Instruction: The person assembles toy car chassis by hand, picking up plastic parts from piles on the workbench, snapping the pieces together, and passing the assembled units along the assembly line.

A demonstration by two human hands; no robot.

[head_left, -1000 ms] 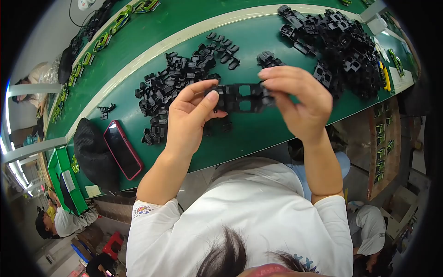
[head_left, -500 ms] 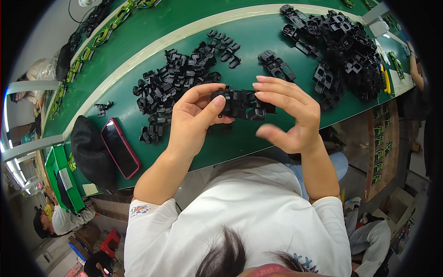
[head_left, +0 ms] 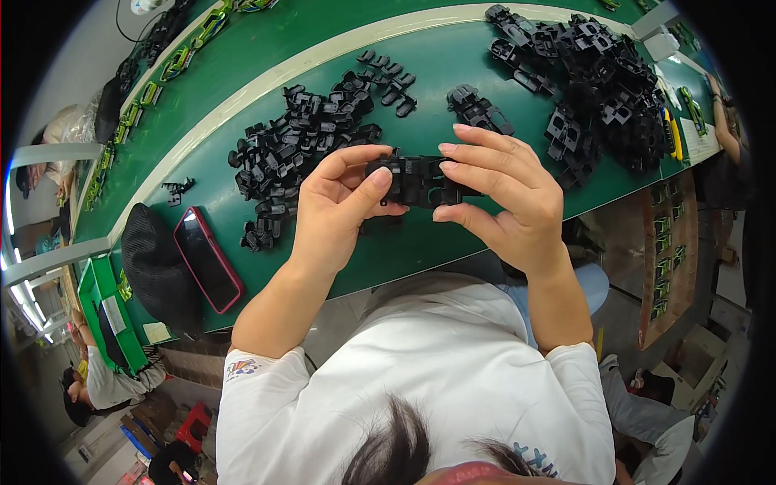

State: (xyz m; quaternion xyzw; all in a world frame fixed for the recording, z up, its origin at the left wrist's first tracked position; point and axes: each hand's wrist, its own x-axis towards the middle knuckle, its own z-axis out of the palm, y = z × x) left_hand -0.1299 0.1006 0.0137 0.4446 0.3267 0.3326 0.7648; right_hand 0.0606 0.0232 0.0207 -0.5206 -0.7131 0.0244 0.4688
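Note:
A black molded plastic part (head_left: 417,186), shaped like a toy car's interior with cut-outs, is held level above the green table. My left hand (head_left: 331,206) pinches its left end, thumb on top and fingers behind. My right hand (head_left: 521,198) is curved round the right end, with fingertips at the far edge and the thumb at the near edge. Beyond my left hand lies a pile of small black seat-like pieces (head_left: 303,133). Another black car-shaped part (head_left: 479,109) rests on the table beyond my right hand.
A big heap of black parts (head_left: 606,89) fills the far right, beside a yellow-handled tool (head_left: 673,136). At the left lie a red-cased phone (head_left: 208,260), a black mesh pouch (head_left: 158,267) and a green tray (head_left: 101,303). Wooden rack (head_left: 671,263) stands right; co-workers sit nearby.
My right thumb has swung in from away from the part to its near edge, so the right hand has closed round that end. The left hand keeps its pinch.

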